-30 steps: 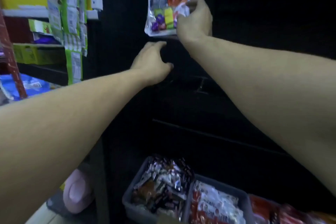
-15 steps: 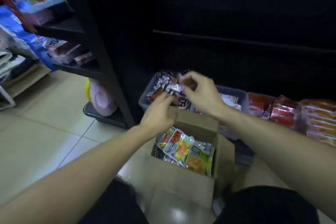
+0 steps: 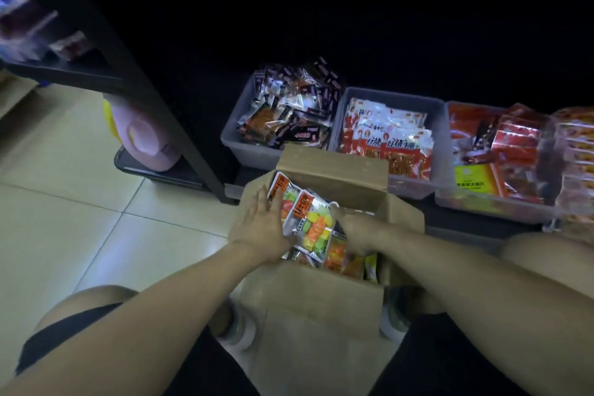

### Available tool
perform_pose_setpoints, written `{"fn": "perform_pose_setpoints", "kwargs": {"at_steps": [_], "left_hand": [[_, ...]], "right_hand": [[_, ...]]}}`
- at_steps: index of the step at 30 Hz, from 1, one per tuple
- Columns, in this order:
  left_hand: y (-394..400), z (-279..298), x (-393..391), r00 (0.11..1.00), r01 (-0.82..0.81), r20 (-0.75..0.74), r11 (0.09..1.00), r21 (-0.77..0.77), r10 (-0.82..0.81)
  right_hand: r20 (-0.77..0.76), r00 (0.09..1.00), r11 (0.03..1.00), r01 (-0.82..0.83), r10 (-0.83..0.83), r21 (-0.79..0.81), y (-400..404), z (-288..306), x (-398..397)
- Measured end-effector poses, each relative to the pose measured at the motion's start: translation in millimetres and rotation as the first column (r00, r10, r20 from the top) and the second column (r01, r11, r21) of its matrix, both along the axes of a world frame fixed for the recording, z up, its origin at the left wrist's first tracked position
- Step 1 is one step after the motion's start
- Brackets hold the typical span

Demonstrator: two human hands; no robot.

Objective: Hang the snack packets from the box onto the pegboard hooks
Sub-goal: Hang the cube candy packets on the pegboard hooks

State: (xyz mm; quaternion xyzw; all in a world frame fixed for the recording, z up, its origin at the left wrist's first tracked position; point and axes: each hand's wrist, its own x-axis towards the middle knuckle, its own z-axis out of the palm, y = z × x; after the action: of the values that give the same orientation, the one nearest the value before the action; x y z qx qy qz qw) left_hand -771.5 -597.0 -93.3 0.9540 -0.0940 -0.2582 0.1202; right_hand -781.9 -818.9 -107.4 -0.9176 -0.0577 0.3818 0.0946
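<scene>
- Snack packets [image 3: 308, 225] lie in the open cardboard box [image 3: 321, 315], between both hands.
- Left hand [image 3: 260, 228] rests flat, fingers spread, on the packets.
- Right hand [image 3: 356, 231] reaches among them; its grip cannot be told.

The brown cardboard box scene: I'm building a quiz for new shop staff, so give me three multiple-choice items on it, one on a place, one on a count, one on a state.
1. Where does the brown cardboard box stand?
A. on a shelf
B. on the tiled floor in front of the grey plastic bins
C. inside a bin

2. How many grey plastic bins line up behind the box?
A. one
B. three
C. six

3. What state is the box in?
A. taped shut
B. open, holding snack packets
C. open and empty

Answers:
1. B, it sits on the floor just before the grey plastic bins.
2. B, three bins show side by side.
3. B, the flaps are spread and both the left hand and the right hand reach onto the colourful snack packets inside.
</scene>
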Motion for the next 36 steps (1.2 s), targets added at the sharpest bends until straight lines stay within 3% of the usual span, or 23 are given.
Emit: {"fn": "perform_pose_setpoints", "kwargs": {"at_steps": [5, 7, 9, 11, 17, 23, 28, 30, 36], "left_hand": [[-14.6, -7.1, -9.9, 0.997, 0.078, 0.024, 0.997, 0.004, -0.078], [-18.5, -6.7, -9.2, 0.996, 0.06, 0.07, 0.986, -0.157, -0.049], [-22.5, -7.0, -7.1, 0.994, -0.075, 0.051, 0.932, -0.355, 0.099], [-25.0, -9.1, -3.7, 0.978, -0.193, -0.009, 0.882, -0.43, 0.21], [-21.5, -17.6, -5.1, 0.987, -0.149, -0.103, 0.936, -0.318, 0.122], [-19.8, 9.1, 8.0, 0.985, -0.169, -0.105, 0.85, -0.499, 0.134], [-12.9, 33.8, 13.6, 0.979, -0.193, -0.064, 0.782, -0.593, 0.193], [-9.1, 36.8, 18.8, 0.971, -0.227, -0.071, 0.775, -0.589, 0.23], [-5.0, 35.3, 19.9, 0.98, -0.195, -0.079, 0.85, -0.489, 0.18]], "right_hand": [[0.014, 1.0, 1.0, 0.019, -0.019, 0.012, 1.3, -16.5, 8.9], [0.038, 0.998, 0.999, 0.049, -0.049, 0.015, 4.1, -14.6, 12.9], [0.082, 0.996, 0.999, 0.038, -0.038, 0.003, 4.9, -13.8, 14.3], [0.14, 0.99, 1.0, 0.031, -0.03, 0.0, 2.0, -12.7, 11.8], [0.202, 0.979, 0.999, -0.002, -0.006, 0.039, -7.9, 2.9, 5.0], [0.307, 0.911, 0.932, 0.173, -0.274, 0.318, -18.5, 30.8, 6.4], [0.224, 0.845, 0.783, 0.307, -0.486, 0.541, -21.0, 41.5, 4.7], [0.182, 0.843, 0.759, 0.335, -0.506, 0.558, -22.2, 43.5, 6.7], [0.145, 0.901, 0.848, 0.315, -0.408, 0.426, -27.0, 33.4, 11.2]]}}
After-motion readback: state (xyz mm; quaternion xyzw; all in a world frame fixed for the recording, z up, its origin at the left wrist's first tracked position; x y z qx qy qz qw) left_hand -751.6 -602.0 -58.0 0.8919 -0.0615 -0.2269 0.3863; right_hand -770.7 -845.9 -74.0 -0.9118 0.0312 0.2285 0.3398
